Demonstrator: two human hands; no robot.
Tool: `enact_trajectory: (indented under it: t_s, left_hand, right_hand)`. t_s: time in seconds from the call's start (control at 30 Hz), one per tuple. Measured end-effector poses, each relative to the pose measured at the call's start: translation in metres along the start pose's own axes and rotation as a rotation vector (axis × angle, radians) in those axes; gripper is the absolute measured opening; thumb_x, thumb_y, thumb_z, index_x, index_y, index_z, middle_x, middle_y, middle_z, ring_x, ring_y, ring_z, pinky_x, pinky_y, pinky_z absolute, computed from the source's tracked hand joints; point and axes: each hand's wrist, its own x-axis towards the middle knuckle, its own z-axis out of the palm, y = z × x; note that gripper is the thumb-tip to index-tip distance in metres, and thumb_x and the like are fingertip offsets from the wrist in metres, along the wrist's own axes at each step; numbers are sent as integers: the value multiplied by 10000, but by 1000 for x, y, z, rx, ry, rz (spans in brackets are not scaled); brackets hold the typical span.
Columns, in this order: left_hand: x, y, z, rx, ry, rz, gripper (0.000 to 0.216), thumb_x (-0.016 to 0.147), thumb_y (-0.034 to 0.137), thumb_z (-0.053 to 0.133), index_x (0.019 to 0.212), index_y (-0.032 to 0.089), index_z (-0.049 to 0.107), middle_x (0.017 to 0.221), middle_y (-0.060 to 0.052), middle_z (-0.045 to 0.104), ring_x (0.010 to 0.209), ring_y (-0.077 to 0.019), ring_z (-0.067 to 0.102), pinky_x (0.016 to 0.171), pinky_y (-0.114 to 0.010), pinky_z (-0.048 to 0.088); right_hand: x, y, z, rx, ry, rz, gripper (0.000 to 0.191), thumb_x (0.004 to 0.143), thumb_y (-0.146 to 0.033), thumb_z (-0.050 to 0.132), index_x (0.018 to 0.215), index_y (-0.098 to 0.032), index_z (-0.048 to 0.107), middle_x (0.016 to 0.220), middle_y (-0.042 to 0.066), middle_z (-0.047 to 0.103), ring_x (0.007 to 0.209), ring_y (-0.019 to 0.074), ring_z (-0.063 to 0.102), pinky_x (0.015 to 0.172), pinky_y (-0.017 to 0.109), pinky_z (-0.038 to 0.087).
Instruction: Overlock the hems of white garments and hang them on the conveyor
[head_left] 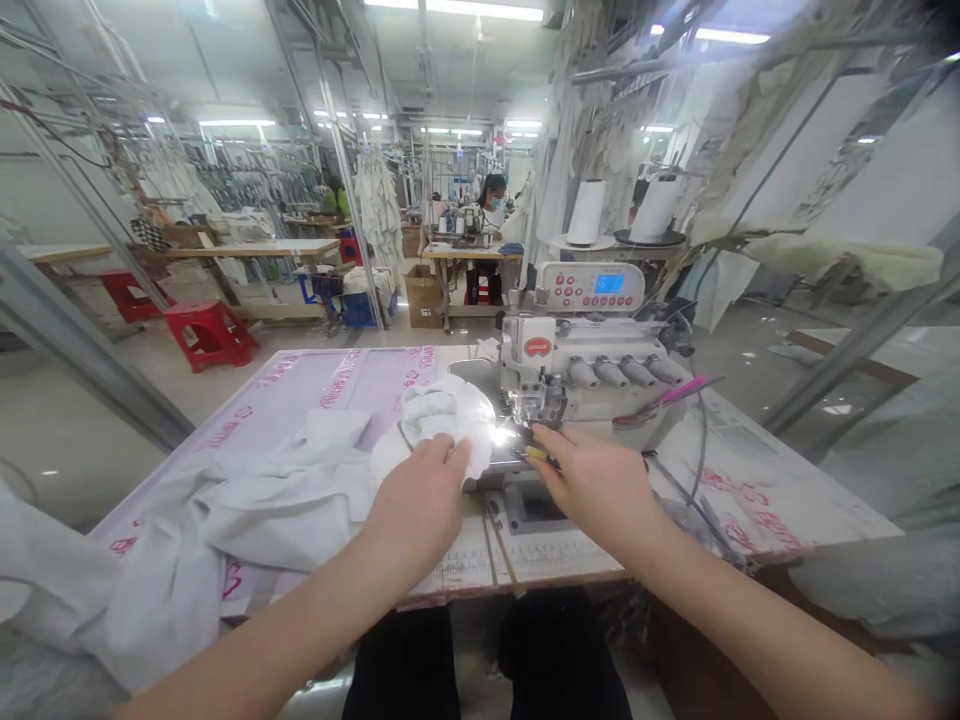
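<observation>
Two pinches I see: left hand (424, 492) on white cloth (435, 402), right hand (600, 482) on a small tool (537, 454), maybe for snipping; I'd keep both steady next.

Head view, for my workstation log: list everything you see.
overlock machine: 1, white, right of centre
worktable: 1, white, pink-printed, foreground
fabric: uncounted, white, across worktable's left
small tool: 1, black-yellow, in right hand
thread cones: 2, white, behind overlock machine
stools: at least 2, red, left
cardboard box: 1, brown, background
hanging garments: many, white, background
co-worker: 1 clear, light-topped, background
ceiling lights: several, white, overhead
legs: 2, black-clad, below worktable
left hand: 1, bare, on fabric
right hand: 1, bare, around small tool
</observation>
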Motion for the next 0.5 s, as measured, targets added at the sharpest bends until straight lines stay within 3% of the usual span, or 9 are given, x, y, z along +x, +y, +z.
enact_trajectory:
  t_s: [0.17,0.33,0.43,0.5]
  left_hand:
    - [-2,2,2,-48,38,14,510,705,46,355,1205,146,379,1013,-73,471,907,-170,464,721,-261,427]
    - [-13,9,2,-88,55,32,482,674,18,363,1131,150,445,980,-83,481,894,-194,455,711,-292,422]
    - [-43,4,-2,-160,-49,150,427,655,5,381,1031,162,508,925,-73,505,844,-199,462,718,-318,411]
    - [-69,-5,-2,-321,-136,264,319,698,94,458,993,194,524,968,-55,507,880,-189,467,783,-311,394]
  right_hand:
    - [4,-7,3,-21,15,2,270,834,-318,463,1076,-222,536,751,11,597,597,143,544,437,247,175]
    - [0,-12,4,27,20,-17,233,856,-292,423,1024,-238,576,736,3,621,601,157,557,441,236,223]
    - [-24,11,3,136,80,6,244,832,-342,445,1014,-265,588,834,2,642,645,167,582,469,228,314]
    - [-48,52,14,195,122,87,306,805,-418,463,1060,-281,566,879,12,640,618,180,587,465,236,348]
